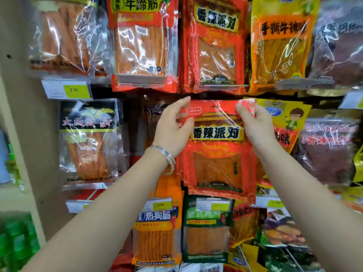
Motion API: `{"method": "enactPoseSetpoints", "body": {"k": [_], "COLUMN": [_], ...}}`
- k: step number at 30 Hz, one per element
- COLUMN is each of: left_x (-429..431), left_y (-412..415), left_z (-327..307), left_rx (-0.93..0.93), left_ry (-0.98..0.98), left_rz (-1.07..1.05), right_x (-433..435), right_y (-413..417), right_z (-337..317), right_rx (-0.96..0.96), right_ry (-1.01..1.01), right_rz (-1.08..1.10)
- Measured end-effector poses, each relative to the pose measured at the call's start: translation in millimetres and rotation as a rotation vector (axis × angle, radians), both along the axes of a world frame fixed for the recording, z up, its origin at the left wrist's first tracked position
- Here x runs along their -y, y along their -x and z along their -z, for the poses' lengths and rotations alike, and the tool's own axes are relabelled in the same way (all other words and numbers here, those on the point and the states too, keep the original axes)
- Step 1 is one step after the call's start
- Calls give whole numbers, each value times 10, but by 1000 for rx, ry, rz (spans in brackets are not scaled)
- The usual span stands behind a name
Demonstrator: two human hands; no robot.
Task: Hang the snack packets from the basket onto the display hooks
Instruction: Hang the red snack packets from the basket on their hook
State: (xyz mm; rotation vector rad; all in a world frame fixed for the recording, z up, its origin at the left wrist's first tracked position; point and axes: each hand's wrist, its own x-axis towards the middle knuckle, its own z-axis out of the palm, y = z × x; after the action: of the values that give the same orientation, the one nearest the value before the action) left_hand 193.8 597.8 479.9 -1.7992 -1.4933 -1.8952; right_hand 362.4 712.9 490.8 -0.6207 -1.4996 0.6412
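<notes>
Snack packet [216, 160], red with a clear window showing orange strips, is held up flat against the display directly below the upper red packet [214, 52] of the same design. Its top edge comes just under that packet's bottom edge.

The step in hand looks like the hanging itself: the packet is up at hook height and not yet let go. I cannot make out the hook, or the hole in the packet's header. The next move probably calls for finding the hook tip below the upper red packet, lining the header hole up with it and pushing the packet back along it. The basket is not in view.

Both forearms reach up and forward, converging from below the upper red packet. The left forearm [117, 203] comes from its lower left and the right forearm [294, 183] from its lower right.

The left hand [172, 126], below and left of the upper red packet, pinches the held packet's top left corner, thumb on the front and forefinger stretched up along the edge. The right hand [257, 126], below and right of it, pinches the top right corner, which is crumpled forward.

A bracelet [167, 156] sits on the left wrist.
</notes>
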Motion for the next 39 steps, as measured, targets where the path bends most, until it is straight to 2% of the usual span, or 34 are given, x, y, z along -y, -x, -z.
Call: {"method": "enactPoseSetpoints", "body": {"k": [5,12,16,19,22,24,27,30,34,39], "left_x": [-181,-252,-291,-331,-363,-385,-451,-533,-664,-768], "left_y": [-179,-156,-45,96,258,350,438,497,571,628], "left_z": [-189,-115,164,495,787,946,1120,1176,1134,1097], "left_rx": [-25,2,-10,-143,-355,-466,-626,-688,-749,-772], "left_ry": [8,-36,17,99,214,300,435,513,619,720], "left_rz": [64,95,30,-78,-213,-271,-290,-280,-273,-251], "right_x": [-142,-321,-328,-228,-162,-172,-236,-337,-506,-496], "right_y": [45,155,176,173,194,224,287,339,443,584], "right_z": [-138,-110,90,347,691,932,1231,1337,1286,1240], "right_rx": [24,77,113,151,296,431,672,883,1023,1095], "right_ry": [-3,38,-49,-256,-535,-627,-582,-473,-410,-282], "right_rz": [18,23,174,298,498,507,436,423,455,483]}}
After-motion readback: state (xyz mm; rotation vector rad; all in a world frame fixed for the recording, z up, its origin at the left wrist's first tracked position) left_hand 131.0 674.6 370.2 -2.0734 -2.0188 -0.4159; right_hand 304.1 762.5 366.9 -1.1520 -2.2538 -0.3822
